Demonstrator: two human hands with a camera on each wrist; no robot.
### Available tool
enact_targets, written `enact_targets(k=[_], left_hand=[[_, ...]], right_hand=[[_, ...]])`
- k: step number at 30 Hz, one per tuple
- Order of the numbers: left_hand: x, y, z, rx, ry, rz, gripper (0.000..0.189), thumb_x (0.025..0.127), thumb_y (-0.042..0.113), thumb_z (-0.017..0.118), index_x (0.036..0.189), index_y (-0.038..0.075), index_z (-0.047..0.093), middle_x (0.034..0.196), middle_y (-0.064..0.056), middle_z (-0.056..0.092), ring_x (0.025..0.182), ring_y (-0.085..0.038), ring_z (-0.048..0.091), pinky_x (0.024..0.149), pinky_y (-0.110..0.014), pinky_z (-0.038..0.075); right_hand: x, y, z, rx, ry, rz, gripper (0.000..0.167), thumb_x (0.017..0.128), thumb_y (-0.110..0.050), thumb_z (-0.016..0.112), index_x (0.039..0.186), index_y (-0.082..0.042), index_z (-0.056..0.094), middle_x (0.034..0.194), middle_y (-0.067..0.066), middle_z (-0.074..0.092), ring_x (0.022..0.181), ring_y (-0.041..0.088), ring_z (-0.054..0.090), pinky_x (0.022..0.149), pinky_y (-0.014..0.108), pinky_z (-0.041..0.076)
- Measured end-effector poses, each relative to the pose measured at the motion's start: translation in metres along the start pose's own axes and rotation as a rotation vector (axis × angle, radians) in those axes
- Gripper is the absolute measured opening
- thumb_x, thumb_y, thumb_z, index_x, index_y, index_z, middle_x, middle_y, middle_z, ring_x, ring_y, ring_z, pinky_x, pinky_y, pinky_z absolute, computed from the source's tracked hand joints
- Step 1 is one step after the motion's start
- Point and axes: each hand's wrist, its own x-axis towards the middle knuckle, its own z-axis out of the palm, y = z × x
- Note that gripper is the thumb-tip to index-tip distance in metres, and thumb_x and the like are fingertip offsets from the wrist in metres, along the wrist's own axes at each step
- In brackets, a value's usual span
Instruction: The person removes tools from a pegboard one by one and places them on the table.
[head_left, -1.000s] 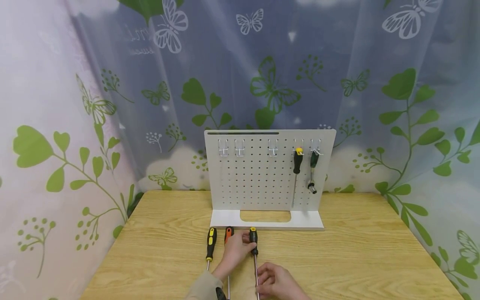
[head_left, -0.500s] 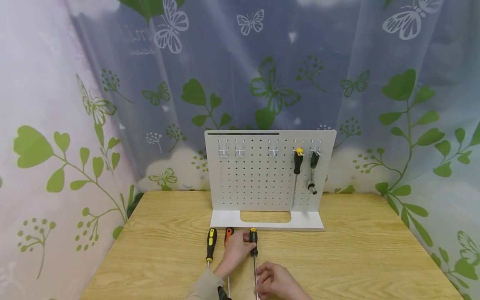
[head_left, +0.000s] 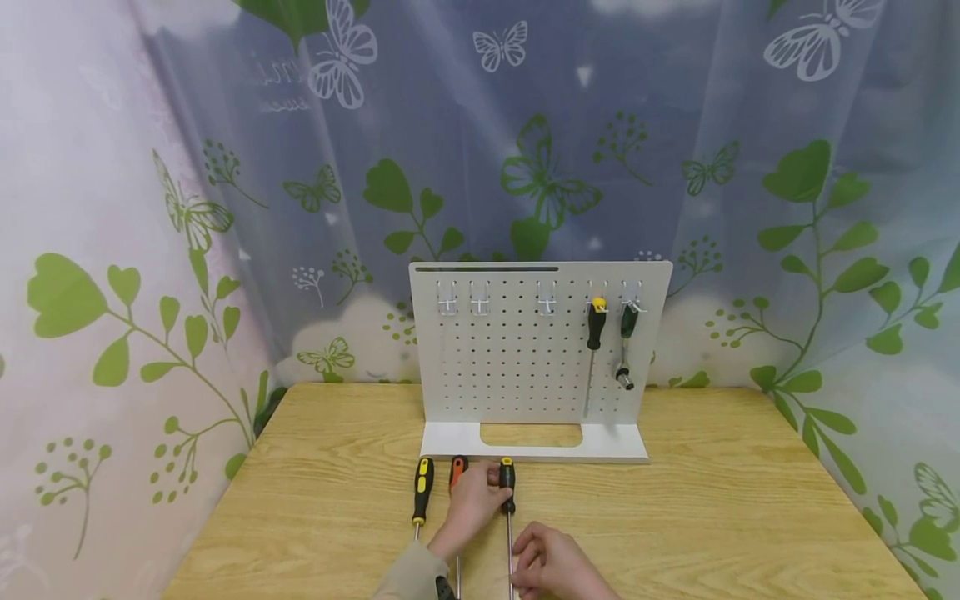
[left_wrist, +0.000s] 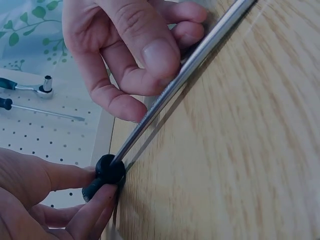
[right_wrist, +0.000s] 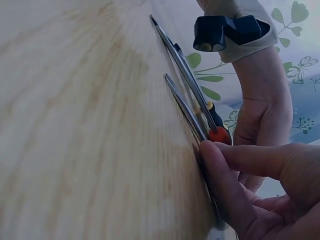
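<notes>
A black screwdriver [head_left: 507, 485] with a yellow end cap lies nearly straight up and down in the head view. My left hand [head_left: 474, 502] pinches its handle between thumb and fingers; the left wrist view shows this grip at the dark collar [left_wrist: 111, 169]. Lower down, my right hand [head_left: 553, 563] pinches the steel shaft [left_wrist: 175, 82] with thumb and curled fingers. Left of it lie a red-and-black screwdriver [head_left: 458, 469], partly hidden under my left hand, and a yellow-and-black screwdriver [head_left: 423, 490]. Both of their shafts run toward the front edge.
Behind the tools stands a white pegboard [head_left: 517, 358] on a flat base. Clear hooks [head_left: 547, 298] line its top. On the right hang a yellow-capped screwdriver [head_left: 596, 323] and a green-handled ratchet [head_left: 627, 321]. A patterned curtain [head_left: 450, 125] surrounds the wooden table [head_left: 337, 467].
The shaft of the black screwdriver has swung slightly left at its lower end, now almost straight. Both hands stay nearly in place on it.
</notes>
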Motion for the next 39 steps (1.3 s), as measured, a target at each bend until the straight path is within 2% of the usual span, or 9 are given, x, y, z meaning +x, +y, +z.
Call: enact_targets(k=[6, 13, 17, 22, 28, 32, 35, 39], left_hand=[[-0.001, -0.002, 0.002, 0.015, 0.018, 0.020, 0.036, 0.081, 0.006, 0.083, 0.111, -0.006, 0.068, 0.089, -0.011, 0.073, 0.080, -0.021, 0.068, 0.076, -0.042, 0.056], [-0.003, 0.000, -0.001, 0.030, 0.010, 0.012, 0.037, 0.081, 0.007, 0.084, 0.112, -0.005, 0.068, 0.091, -0.009, 0.073, 0.081, -0.020, 0.068, 0.075, -0.040, 0.057], [-0.004, 0.001, -0.003, 0.022, 0.007, 0.017, 0.038, 0.081, 0.005, 0.083, 0.114, -0.007, 0.068, 0.094, -0.013, 0.073, 0.084, -0.024, 0.069, 0.077, -0.042, 0.059], [-0.004, 0.002, -0.006, 0.030, 0.032, 0.062, 0.041, 0.080, 0.004, 0.083, 0.115, -0.008, 0.067, 0.096, -0.016, 0.071, 0.089, -0.030, 0.067, 0.081, -0.047, 0.058], [-0.002, 0.003, -0.012, 0.017, 0.037, 0.107, 0.035, 0.085, 0.006, 0.080, 0.115, -0.005, 0.067, 0.098, -0.016, 0.070, 0.087, -0.029, 0.068, 0.075, -0.042, 0.059], [0.002, 0.007, -0.018, -0.039, 0.032, 0.159, 0.032, 0.088, 0.006, 0.076, 0.116, -0.006, 0.066, 0.102, -0.019, 0.071, 0.087, -0.029, 0.071, 0.073, -0.036, 0.061], [0.007, 0.010, -0.021, -0.111, 0.030, 0.208, 0.033, 0.090, 0.003, 0.073, 0.119, -0.008, 0.064, 0.106, -0.022, 0.070, 0.090, -0.032, 0.073, 0.075, -0.035, 0.062], [0.013, 0.013, -0.022, -0.163, 0.037, 0.240, 0.031, 0.094, 0.005, 0.070, 0.122, -0.007, 0.064, 0.111, -0.020, 0.069, 0.095, -0.032, 0.072, 0.078, -0.031, 0.062]], right_hand=[[0.000, -0.001, 0.001, 0.016, 0.006, 0.022, 0.023, 0.083, 0.007, 0.074, 0.101, 0.003, 0.059, 0.077, 0.005, 0.064, 0.062, 0.016, 0.065, 0.057, 0.029, 0.061], [0.000, 0.002, -0.002, 0.114, -0.019, 0.042, 0.020, 0.091, 0.001, 0.067, 0.108, 0.007, 0.058, 0.083, 0.007, 0.066, 0.066, 0.018, 0.066, 0.061, 0.032, 0.062], [0.002, 0.003, -0.006, 0.151, -0.005, 0.024, 0.020, 0.094, 0.001, 0.064, 0.112, 0.008, 0.058, 0.085, 0.007, 0.067, 0.066, 0.019, 0.067, 0.060, 0.034, 0.063], [0.004, 0.003, -0.012, 0.151, 0.021, -0.046, 0.022, 0.096, 0.000, 0.064, 0.114, 0.009, 0.056, 0.088, 0.009, 0.068, 0.070, 0.023, 0.070, 0.060, 0.038, 0.064], [0.006, 0.000, -0.021, 0.154, 0.046, -0.064, 0.027, 0.097, -0.003, 0.065, 0.117, 0.011, 0.055, 0.093, 0.013, 0.068, 0.075, 0.029, 0.071, 0.065, 0.042, 0.064], [0.006, -0.005, -0.029, 0.149, 0.077, -0.063, 0.029, 0.097, -0.004, 0.065, 0.119, 0.012, 0.054, 0.096, 0.015, 0.069, 0.079, 0.028, 0.070, 0.069, 0.043, 0.065], [0.007, -0.008, -0.037, 0.123, 0.101, -0.098, 0.031, 0.097, -0.004, 0.065, 0.119, 0.014, 0.053, 0.099, 0.021, 0.069, 0.080, 0.027, 0.070, 0.070, 0.042, 0.065], [0.010, -0.010, -0.046, 0.087, 0.139, -0.141, 0.035, 0.098, -0.005, 0.064, 0.122, 0.016, 0.052, 0.105, 0.030, 0.067, 0.083, 0.030, 0.071, 0.072, 0.041, 0.064]])
